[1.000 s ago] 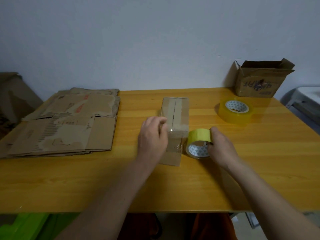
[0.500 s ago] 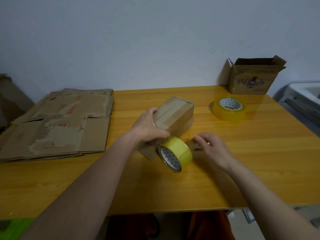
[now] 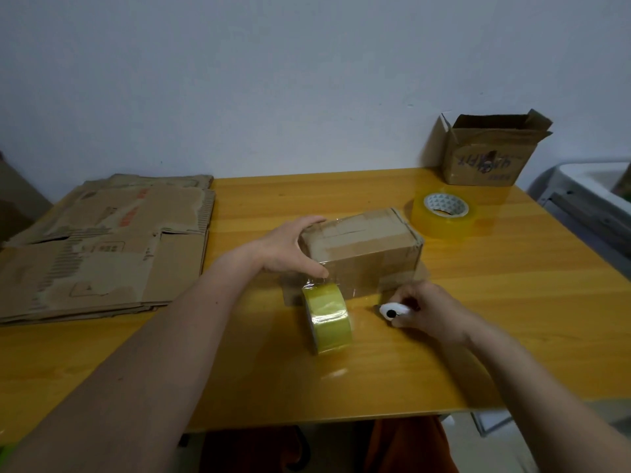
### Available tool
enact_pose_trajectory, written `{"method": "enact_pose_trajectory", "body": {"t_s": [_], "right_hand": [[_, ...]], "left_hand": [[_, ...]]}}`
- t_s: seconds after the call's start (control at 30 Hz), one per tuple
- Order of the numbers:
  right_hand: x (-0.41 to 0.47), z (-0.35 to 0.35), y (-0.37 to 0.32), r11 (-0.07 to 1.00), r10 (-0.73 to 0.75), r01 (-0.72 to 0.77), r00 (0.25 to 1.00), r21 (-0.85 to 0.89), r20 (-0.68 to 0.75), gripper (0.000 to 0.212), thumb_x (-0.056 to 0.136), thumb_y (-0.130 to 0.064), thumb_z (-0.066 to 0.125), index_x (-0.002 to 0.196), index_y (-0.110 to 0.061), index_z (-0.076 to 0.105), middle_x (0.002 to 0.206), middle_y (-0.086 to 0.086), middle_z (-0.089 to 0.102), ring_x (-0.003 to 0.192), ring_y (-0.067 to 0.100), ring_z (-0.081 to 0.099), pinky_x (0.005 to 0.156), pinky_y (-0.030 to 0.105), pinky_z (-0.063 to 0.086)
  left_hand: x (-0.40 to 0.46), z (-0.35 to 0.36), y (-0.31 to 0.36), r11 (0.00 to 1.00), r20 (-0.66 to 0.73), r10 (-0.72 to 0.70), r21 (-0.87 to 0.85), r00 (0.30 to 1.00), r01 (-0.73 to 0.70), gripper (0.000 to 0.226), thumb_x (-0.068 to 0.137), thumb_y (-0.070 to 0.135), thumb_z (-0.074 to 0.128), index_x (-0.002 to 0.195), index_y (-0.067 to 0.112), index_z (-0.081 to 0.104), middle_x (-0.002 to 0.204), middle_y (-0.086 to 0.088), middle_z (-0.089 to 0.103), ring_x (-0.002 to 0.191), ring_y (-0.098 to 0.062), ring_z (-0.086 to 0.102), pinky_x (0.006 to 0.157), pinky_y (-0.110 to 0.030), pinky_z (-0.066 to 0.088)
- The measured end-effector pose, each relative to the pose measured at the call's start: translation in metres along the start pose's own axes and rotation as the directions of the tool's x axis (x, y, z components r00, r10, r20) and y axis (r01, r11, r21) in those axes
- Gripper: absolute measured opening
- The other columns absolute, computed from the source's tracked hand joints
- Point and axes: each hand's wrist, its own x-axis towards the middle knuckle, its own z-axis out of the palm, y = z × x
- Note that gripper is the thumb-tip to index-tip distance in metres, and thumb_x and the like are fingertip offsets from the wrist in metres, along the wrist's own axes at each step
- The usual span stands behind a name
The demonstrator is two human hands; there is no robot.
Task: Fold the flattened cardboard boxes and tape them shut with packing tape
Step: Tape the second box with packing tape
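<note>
A small folded cardboard box [image 3: 367, 249] with clear tape on its top lies crosswise in the middle of the yellow wooden table [image 3: 512, 302]. My left hand [image 3: 290, 247] grips its left end, thumb on the near corner. A yellow-green tape roll [image 3: 329, 317] stands on edge just in front of the box, joined to it by a short strip of tape. My right hand [image 3: 426, 308] grips a small white cutter [image 3: 392, 310] on the table, right of the roll.
A stack of flattened cardboard boxes [image 3: 106, 244] covers the table's left part. A second, larger tape roll [image 3: 444, 213] lies flat at the back right, beside an open-topped cardboard box [image 3: 488, 153]. A white and grey object [image 3: 587, 192] stands past the table's right edge.
My left hand has turned the box from lengthwise to crosswise and set it down. My right hand let go of the tape roll and now holds the white cutter.
</note>
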Motion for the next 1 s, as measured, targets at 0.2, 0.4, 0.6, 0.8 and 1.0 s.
{"method": "enact_pose_trajectory", "body": {"t_s": [0.2, 0.4, 0.6, 0.8, 1.0], "right_hand": [[-0.020, -0.020, -0.059, 0.889, -0.304, 0.361, 0.925, 0.281, -0.229, 0.007, 0.090, -0.016, 0.062, 0.094, -0.018, 0.068, 0.080, -0.004, 0.065, 0.069, 0.009, 0.059, 0.059, 0.019, 0.046], [0.009, 0.001, -0.093, 0.902, -0.421, 0.431, 0.877, -0.008, -0.230, 0.012, 0.099, -0.021, 0.048, 0.107, -0.021, 0.057, 0.090, -0.007, 0.060, 0.082, 0.010, 0.054, 0.070, 0.027, 0.043], [0.014, 0.013, -0.090, 0.886, -0.457, 0.457, 0.828, -0.083, -0.324, 0.013, 0.098, -0.017, 0.049, 0.109, -0.015, 0.044, 0.086, 0.001, 0.058, 0.073, 0.018, 0.054, 0.064, 0.035, 0.042], [0.018, 0.018, -0.092, 0.904, -0.398, 0.428, 0.851, 0.013, -0.343, 0.016, 0.096, -0.015, 0.053, 0.096, -0.025, 0.040, 0.108, 0.007, 0.065, 0.098, 0.025, 0.061, 0.082, 0.047, 0.049], [0.005, 0.009, -0.092, 0.887, -0.351, 0.450, 0.805, 0.107, -0.478, 0.009, 0.090, -0.011, 0.063, 0.094, -0.019, 0.060, 0.089, -0.010, 0.065, 0.085, 0.004, 0.060, 0.073, 0.020, 0.049]], "left_hand": [[0.001, 0.010, -0.008, 0.992, -0.089, -0.085, -0.096, 0.992, 0.077, 0.091, 0.067, 0.028, 0.087, 0.138, 0.018, 0.031, 0.130, 0.001, 0.044, 0.122, -0.017, 0.043, 0.092, -0.024, 0.036], [-0.022, 0.030, -0.012, 0.946, -0.257, -0.205, -0.301, 0.945, 0.123, 0.123, 0.060, 0.035, 0.091, 0.155, 0.026, 0.013, 0.156, -0.005, 0.023, 0.141, -0.023, 0.029, 0.113, -0.036, 0.030], [-0.054, 0.081, -0.020, 0.516, -0.101, -0.421, -0.844, 0.901, 0.147, 0.101, 0.044, 0.048, 0.090, 0.129, 0.008, 0.050, 0.118, -0.008, 0.066, 0.107, -0.023, 0.064, 0.100, -0.044, 0.049], [-0.054, 0.086, -0.015, 0.470, -0.124, -0.349, -0.881, 0.929, 0.059, 0.045, 0.074, 0.016, 0.079, 0.113, 0.011, 0.057, 0.108, -0.008, 0.070, 0.108, -0.027, 0.064, 0.103, -0.048, 0.046], [-0.045, 0.089, -0.011, 0.396, -0.151, -0.403, -0.918, 0.903, 0.023, 0.029, 0.085, 0.005, 0.068, 0.112, 0.012, 0.059, 0.108, -0.011, 0.070, 0.106, -0.027, 0.065, 0.100, -0.043, 0.049]]}}
